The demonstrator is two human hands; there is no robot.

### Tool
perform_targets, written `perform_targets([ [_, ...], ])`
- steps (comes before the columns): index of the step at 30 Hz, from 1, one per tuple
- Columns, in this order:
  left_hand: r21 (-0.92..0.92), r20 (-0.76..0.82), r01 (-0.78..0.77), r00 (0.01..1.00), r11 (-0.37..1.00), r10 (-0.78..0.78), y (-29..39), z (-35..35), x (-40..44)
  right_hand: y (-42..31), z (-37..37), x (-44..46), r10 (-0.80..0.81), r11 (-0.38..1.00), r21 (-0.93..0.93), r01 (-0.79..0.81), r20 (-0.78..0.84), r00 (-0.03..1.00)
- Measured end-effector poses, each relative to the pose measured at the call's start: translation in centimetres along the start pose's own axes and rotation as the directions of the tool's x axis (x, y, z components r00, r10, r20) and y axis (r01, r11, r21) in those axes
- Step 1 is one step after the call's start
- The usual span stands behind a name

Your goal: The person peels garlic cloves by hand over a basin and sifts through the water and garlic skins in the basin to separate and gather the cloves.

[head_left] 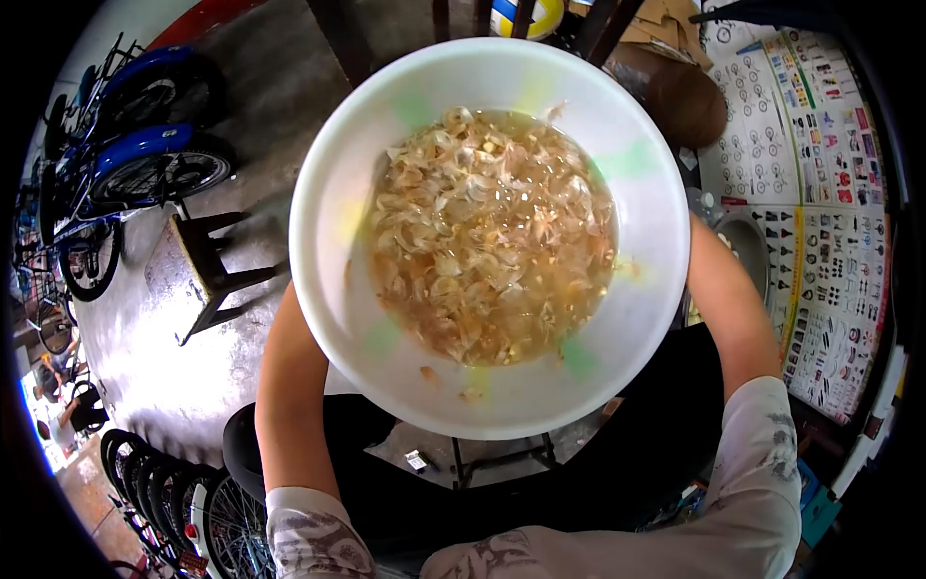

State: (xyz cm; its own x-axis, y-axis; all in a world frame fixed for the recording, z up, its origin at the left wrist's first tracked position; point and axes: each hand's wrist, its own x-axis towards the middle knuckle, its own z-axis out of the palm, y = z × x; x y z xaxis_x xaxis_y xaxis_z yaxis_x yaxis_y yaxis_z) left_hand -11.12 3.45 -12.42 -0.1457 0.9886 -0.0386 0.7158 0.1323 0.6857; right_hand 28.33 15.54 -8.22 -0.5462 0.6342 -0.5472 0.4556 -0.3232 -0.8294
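Note:
A big white plastic basin (pixel 644 280) with faint green and yellow patches fills the middle of the view. Cloudy brownish water inside it carries a thick layer of papery peelings (pixel 482 222), which look like garlic skins, with a few pale bits among them. Some scraps stick to the inner wall. My left forearm goes under the basin's left side and my right forearm under its right side. Both hands are hidden behind the basin, holding it from either side above my lap; their fingers do not show.
A small wooden stool (pixel 183 275) stands on the concrete floor to the left. Blue-fendered bicycles (pixel 145 140) and black tyres (pixel 154 482) lie beyond. To the right, a printed sheet (pixel 834 222) covers a table, with a metal bowl (pixel 757 246) near its edge. Dark wooden bars (pixel 338 39) rise behind the basin.

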Motion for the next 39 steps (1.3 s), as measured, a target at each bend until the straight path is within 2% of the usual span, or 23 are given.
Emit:
perform_targets([
  [7,-0.017,-0.076,-0.021,0.997,1.000,0.020,0.2,-1.5,0.7,-0.2,-1.0,0.8,-0.094,0.991,-0.106,0.084,-0.091,0.991],
  [9,-0.007,-0.196,-0.093,0.976,0.996,0.089,0.3,-3.1,1.5,-0.5,-2.8,1.2,-0.235,0.946,-0.259,0.192,-0.144,0.961],
  [11,0.074,-0.335,-0.135,0.930,0.988,0.152,0.4,-5.7,1.7,-1.2,-5.9,0.5,-0.705,0.541,-0.709,0.453,-0.088,0.704],
  [12,-0.035,-0.342,0.070,0.936,0.997,-0.078,2.1,-7.1,0.7,-3.8,-5.5,-2.0,-0.598,0.751,-0.594,0.287,-0.428,0.678],
  [13,0.018,-0.364,0.178,0.918,0.984,-0.159,1.7,-8.6,0.1,-5.3,-6.3,-4.3,-0.663,0.712,-0.661,0.236,-0.523,0.535],
  [14,-0.105,-0.416,0.155,0.890,0.982,-0.185,-0.2,-9.9,-0.5,-7.0,-5.1,-6.7,-0.727,0.677,-0.657,0.332,-0.529,0.438],
  [15,-0.192,-0.474,0.134,0.855,0.972,-0.211,0.0,-11.5,-1.4,-9.8,-0.9,-9.6,-0.663,0.713,-0.642,0.282,-0.487,0.569],
  [16,-0.481,-0.427,0.280,0.753,0.830,-0.501,2.8,-12.9,-2.8,-10.6,3.6,-11.0,-0.620,0.699,-0.616,0.363,-0.269,0.737],
  [17,-0.687,-0.354,0.222,0.730,0.692,-0.585,4.3,-14.2,-4.2,-11.4,8.1,-12.3,-0.530,0.714,-0.557,0.426,-0.031,0.848],
  [18,-0.849,-0.259,0.151,0.716,0.506,-0.649,5.3,-14.9,-5.6,-10.1,10.8,-12.0,-0.341,0.670,-0.581,0.462,0.312,0.887],
  [19,-0.851,-0.256,0.151,0.717,0.503,-0.648,6.3,-14.9,-7.2,-8.7,13.6,-10.7,-0.088,0.668,-0.620,0.411,0.482,0.872],
  [20,-0.888,-0.243,0.095,0.733,0.450,-0.635,7.3,-14.6,-8.6,-7.5,15.7,-9.8,0.052,0.664,-0.674,0.324,0.473,0.879],
  [23,-0.914,-0.249,0.021,0.759,0.405,-0.601,9.9,-14.4,-9.0,-3.4,18.5,-7.7,-0.089,0.477,-0.789,0.387,0.395,0.915],
  [24,-0.912,-0.246,0.019,0.775,0.410,-0.582,10.2,-14.5,-8.9,-3.3,19.0,-7.6,-0.085,0.486,-0.781,0.392,0.404,0.911],
  [26,-0.910,-0.249,0.006,0.793,0.415,-0.556,9.7,-14.4,-8.5,-3.6,18.8,-7.0,0.083,0.615,-0.731,0.295,0.432,0.898],
  [29,-0.912,-0.252,-0.004,0.795,0.410,-0.552,9.5,-13.8,-7.5,-3.7,17.6,-5.4,0.135,0.746,-0.607,0.275,0.541,0.830],
  [30,-0.913,-0.249,-0.002,0.795,0.408,-0.553,9.4,-13.9,-7.3,-3.9,17.5,-5.2,0.159,0.824,-0.523,0.218,0.583,0.797],
  [31,-0.930,-0.234,-0.020,0.803,0.368,-0.549,9.3,-14.1,-7.0,-4.6,17.3,-5.3,0.286,0.845,-0.533,0.030,0.499,0.818],
  [32,-0.944,-0.222,-0.039,0.808,0.326,-0.545,9.2,-14.4,-6.8,-4.3,16.9,-5.1,0.290,0.843,-0.537,0.029,0.499,0.816],
  [34,-0.946,-0.231,-0.054,0.803,0.320,-0.549,8.9,-14.8,-6.5,-3.7,15.6,-4.7,0.026,0.924,-0.345,0.165,0.488,0.873],
  [35,-0.944,-0.247,-0.079,0.815,0.321,-0.524,9.0,-15.0,-6.6,-3.6,15.2,-4.3,0.104,0.933,-0.348,0.087,0.494,0.863],
  [36,-0.941,-0.261,-0.102,0.827,0.323,-0.498,9.0,-15.0,-6.6,-7.1,14.7,-4.5,0.372,0.898,-0.406,-0.170,0.492,0.787],
  [39,-0.951,-0.244,-0.105,0.831,0.290,-0.501,8.7,-14.9,-6.6,-6.3,13.7,-4.6,0.242,0.957,-0.270,-0.104,0.551,0.799],
])
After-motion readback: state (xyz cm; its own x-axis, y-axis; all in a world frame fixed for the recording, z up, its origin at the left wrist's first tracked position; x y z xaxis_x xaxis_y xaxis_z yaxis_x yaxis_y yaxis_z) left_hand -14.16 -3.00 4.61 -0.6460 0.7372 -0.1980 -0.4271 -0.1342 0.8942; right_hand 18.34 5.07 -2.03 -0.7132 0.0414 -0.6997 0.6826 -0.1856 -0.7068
